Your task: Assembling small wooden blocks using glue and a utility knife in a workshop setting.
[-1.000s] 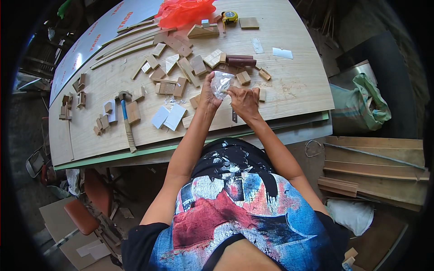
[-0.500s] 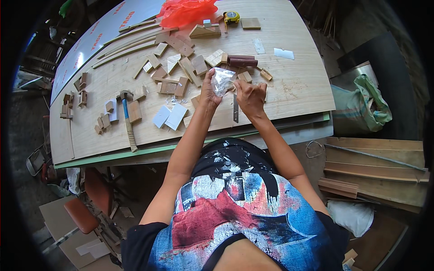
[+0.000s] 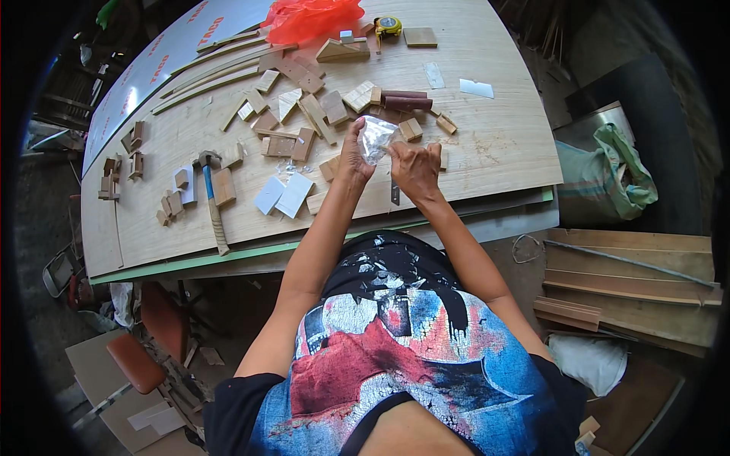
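A small clear plastic bag is up in front of me, over the wooden table. My left hand grips its left side, thumb at the top. At the bag's lower right edge, the curled fingers of my right hand pinch it. What lies inside the bag is too blurred to make out. Below my right hand, a dark metal ruler or strip lies partly covered on the table. Just beyond the bag are small wood blocks and dark reddish-brown sticks.
On the table, a claw hammer lies left of two white tiles or cards. Several wood offcuts spread across the middle. A red plastic bag and a yellow tape measure sit at the far side. A greenish sack stands right.
My right hand has shifted slightly left and down along the bag's edge, its wrist turning a little. My left hand keeps its hold on the bag.
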The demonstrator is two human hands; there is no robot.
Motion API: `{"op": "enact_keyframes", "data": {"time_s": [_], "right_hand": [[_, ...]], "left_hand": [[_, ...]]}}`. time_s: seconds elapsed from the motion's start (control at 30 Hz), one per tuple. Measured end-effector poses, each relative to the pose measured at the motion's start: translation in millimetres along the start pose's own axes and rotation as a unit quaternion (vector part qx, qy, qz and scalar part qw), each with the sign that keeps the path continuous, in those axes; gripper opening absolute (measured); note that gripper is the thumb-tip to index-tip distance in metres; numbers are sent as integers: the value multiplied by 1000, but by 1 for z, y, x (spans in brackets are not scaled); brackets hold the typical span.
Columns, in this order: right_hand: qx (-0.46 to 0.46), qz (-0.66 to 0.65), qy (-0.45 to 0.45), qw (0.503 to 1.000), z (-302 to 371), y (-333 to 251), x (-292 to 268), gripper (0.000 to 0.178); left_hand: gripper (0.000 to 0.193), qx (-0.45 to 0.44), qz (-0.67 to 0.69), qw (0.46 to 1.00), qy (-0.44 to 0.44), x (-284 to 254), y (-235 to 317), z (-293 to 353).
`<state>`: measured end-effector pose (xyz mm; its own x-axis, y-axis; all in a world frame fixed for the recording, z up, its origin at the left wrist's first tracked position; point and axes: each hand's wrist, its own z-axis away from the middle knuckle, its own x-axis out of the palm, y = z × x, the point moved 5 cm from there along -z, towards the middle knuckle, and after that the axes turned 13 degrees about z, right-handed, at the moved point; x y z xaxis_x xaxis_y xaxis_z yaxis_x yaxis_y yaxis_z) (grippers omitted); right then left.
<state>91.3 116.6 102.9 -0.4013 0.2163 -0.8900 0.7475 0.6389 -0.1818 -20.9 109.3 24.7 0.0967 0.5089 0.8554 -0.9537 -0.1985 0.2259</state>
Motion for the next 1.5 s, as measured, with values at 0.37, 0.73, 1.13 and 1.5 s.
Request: {"op": "enact_keyframes", "data": {"time_s": [0.37, 0.73, 1.13, 1.5], "right_hand": [[115, -72, -40, 990, 3, 10, -7, 17], [41, 6, -13, 999, 1, 7, -6, 14], [102, -76, -87, 988, 6, 13, 12, 19], [134, -93, -57, 985, 5, 26, 1, 24]], "left_hand": [[32, 0, -43, 999, 7, 4, 6, -1], [23, -1, -23, 999, 26, -20, 10, -14], [24, -3, -27, 1000, 1, -13, 6, -6], [31, -26, -63, 998, 2, -2, 12, -2]]}}
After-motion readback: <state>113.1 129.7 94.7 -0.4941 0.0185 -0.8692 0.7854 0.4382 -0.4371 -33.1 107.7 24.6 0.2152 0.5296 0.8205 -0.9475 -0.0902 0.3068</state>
